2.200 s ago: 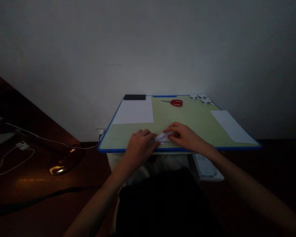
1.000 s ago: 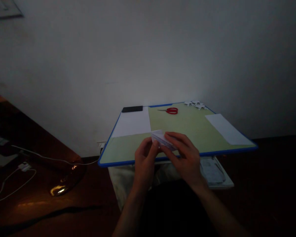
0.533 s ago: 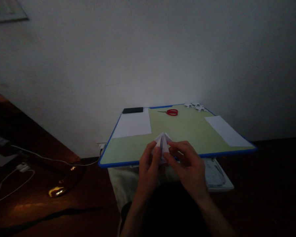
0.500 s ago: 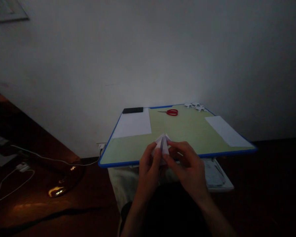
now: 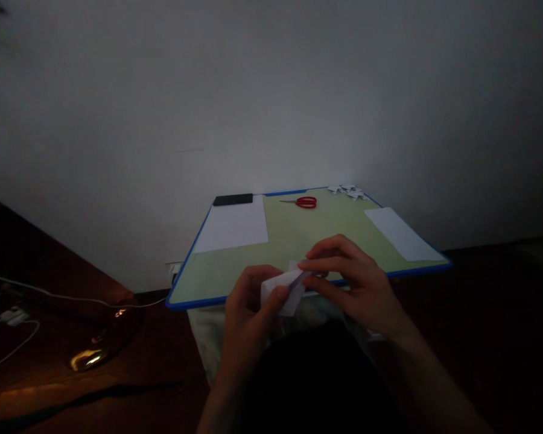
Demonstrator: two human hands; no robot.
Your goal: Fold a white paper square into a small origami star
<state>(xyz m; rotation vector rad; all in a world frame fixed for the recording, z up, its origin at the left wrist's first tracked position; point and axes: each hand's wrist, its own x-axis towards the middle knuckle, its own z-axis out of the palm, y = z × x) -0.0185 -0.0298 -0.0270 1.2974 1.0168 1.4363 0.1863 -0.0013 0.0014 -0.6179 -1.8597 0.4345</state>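
Observation:
A small piece of folded white paper (image 5: pixel 286 293) is held between my two hands, over the near edge of the table. My left hand (image 5: pixel 254 306) pinches its left side, thumb on the face towards me and fingers behind. At its upper right corner, my right hand (image 5: pixel 350 278) grips the paper between thumb and fingertips. The folds are partly covered by my fingers, and the dim light blurs their detail.
The greenish, blue-edged table (image 5: pixel 294 232) stands against the wall. On it lie red-handled scissors (image 5: pixel 301 202), a white sheet (image 5: pixel 235 226) under a dark flat object (image 5: pixel 233 199), another sheet (image 5: pixel 400 235) and several folded paper pieces (image 5: pixel 347 191). A white cable (image 5: pixel 72 295) runs at left.
The folded paper has turned from pointing upward to lying tilted, its flap spread open. My right hand has shifted to its upper right corner, and my left hand has moved slightly left. The view has shifted slightly.

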